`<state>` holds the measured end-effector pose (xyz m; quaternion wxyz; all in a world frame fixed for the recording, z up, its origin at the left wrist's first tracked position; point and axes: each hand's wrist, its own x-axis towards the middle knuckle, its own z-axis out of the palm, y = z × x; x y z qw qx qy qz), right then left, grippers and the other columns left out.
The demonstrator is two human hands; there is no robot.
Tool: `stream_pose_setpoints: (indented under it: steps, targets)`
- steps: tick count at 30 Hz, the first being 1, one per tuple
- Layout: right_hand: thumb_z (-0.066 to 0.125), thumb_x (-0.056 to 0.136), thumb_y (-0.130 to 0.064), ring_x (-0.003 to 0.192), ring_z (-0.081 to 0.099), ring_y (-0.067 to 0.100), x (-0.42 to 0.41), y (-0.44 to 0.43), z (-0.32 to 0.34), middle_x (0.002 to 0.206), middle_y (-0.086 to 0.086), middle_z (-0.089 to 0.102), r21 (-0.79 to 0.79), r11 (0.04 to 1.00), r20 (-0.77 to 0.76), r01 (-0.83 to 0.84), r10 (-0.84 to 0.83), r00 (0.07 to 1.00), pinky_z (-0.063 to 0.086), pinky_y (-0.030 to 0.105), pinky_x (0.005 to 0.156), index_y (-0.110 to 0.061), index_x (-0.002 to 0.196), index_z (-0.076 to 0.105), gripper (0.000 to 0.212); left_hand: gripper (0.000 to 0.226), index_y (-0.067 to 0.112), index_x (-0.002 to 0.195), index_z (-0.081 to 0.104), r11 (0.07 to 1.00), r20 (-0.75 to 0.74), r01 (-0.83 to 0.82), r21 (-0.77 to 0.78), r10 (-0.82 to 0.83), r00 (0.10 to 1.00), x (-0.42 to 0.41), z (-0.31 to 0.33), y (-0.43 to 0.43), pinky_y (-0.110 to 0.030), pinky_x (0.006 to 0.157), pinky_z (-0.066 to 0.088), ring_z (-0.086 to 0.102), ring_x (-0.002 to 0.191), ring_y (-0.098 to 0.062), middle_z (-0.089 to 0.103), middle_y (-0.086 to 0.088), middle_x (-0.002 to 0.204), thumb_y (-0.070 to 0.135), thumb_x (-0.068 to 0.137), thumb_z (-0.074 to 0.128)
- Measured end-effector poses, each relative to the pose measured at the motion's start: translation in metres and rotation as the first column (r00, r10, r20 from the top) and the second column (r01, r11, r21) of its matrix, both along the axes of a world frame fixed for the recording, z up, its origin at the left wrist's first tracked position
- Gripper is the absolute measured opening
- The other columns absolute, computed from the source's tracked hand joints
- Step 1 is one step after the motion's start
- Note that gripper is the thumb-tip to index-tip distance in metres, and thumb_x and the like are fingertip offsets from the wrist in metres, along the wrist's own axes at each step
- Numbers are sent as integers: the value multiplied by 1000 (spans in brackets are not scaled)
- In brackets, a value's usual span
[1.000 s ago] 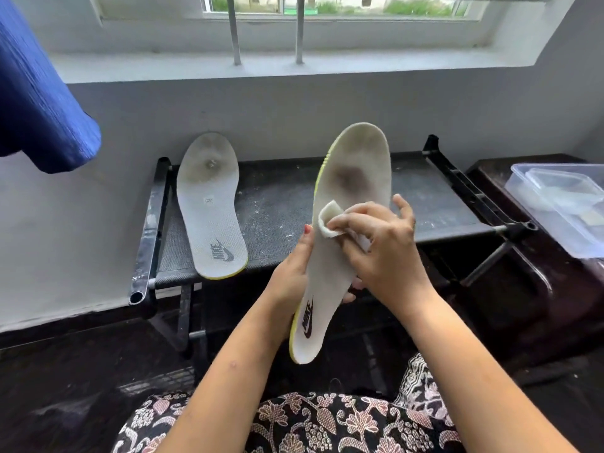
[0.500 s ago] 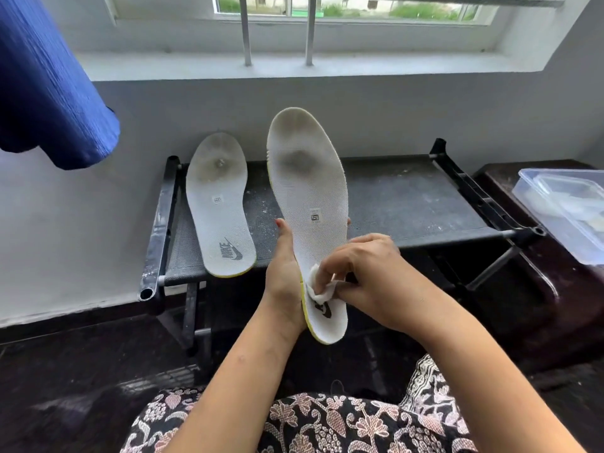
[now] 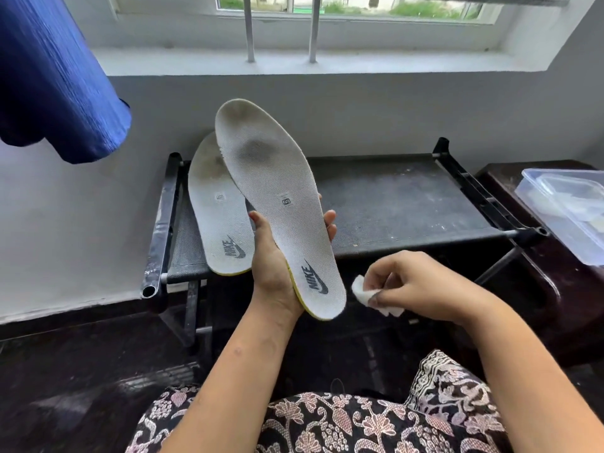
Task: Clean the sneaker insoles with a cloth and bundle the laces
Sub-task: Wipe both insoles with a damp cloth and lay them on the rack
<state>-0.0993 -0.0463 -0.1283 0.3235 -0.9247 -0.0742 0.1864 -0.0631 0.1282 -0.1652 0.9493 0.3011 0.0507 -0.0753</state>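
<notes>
Though seemingly only partway through cleaning, grips smudged insole point(image 3: 277, 197) near its heel in left hand point(image 3: 276, 266), fingers point(image 3: 330, 220) curled round both edges — pinches cloth point(image 3: 361, 291) in right hand point(image 3: 421, 282) just beside, not touching. On rack point(image 3: 408, 197) left end, second insole point(image 3: 217, 207), grubby too; laces unseen.

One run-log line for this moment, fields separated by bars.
left hand: holds insole | right hand: pinches cloth, apart from insole | second insole: lies on rack | stain: dark, on held insole

The left forearm point(image 3: 235, 364) and right forearm point(image 3: 510, 348) are bare. The left grip's point(image 3: 274, 269) thumbnail wears red polish. Over the lap lies a black garment point(image 3: 327, 426) printed with pale pink flowers, leaves and dotted scrolls.
</notes>
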Motion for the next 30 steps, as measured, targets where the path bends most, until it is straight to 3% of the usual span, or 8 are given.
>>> stream_pose_setpoints:
  steps: [6,8,10,14,21,25,28,30]
  targets:
    - [57,75,-16,67,56,11,0,3,-6,75,3,64,412,909,-53,66,-48,997,46,25,63,-11,91,62,17,73,7,125,56,999,-2,27,24,-26,1000,0,-1,2,-37,88,52,67,92,-25,66,-9,113,62,94,19]
    - [56,79,-11,70,54,11,1,8,-2,85,6,63,654,746,-129,122,-49,990,47,22,63,-9,93,57,14,75,9,122,57,995,-10,90,47,-90,996,0,-2,3,-33,81,54,65,88,-23,70,-10,104,65,92,17]
    - [59,85,-8,70,54,9,2,15,0,89,4,66,798,572,-176,190,-80,981,48,19,62,-18,92,54,13,78,8,127,54,989,-16,138,59,-138,990,-1,-2,5,-33,77,54,63,87,-23,69,-13,103,67,91,18]
    - [54,91,-19,64,56,3,6,30,-8,79,-8,67,787,568,-167,243,-183,969,49,22,61,-29,87,53,10,73,6,118,59,984,18,160,73,-162,987,-2,-2,2,-36,84,50,62,91,-23,67,-11,104,61,92,19]
    - [62,86,-24,79,64,14,5,35,-10,90,0,66,832,515,-166,206,-122,978,55,33,66,-24,93,57,9,74,3,126,53,971,59,204,121,-212,975,-4,2,2,-41,93,49,63,101,-28,66,-14,110,59,94,16]
    - [64,86,-16,75,66,18,10,40,-12,85,6,68,811,524,-99,260,-316,944,56,34,65,-15,96,60,11,69,7,138,42,974,63,116,195,-130,989,-5,7,-2,-49,105,41,54,121,-35,53,-21,133,58,91,39]
    - [61,90,-12,69,67,16,21,37,-12,82,5,70,808,494,-62,322,-473,879,54,29,58,-11,96,60,6,65,12,143,35,965,134,76,249,-113,985,-2,10,5,-40,96,44,49,120,-28,51,-12,134,46,89,48]
    - [62,90,-12,71,67,18,30,33,-14,86,8,70,802,476,-48,360,-549,834,54,30,60,-11,95,60,5,66,20,147,29,960,193,66,271,-121,974,-4,12,11,-36,99,45,49,125,-20,48,-4,140,41,87,50]
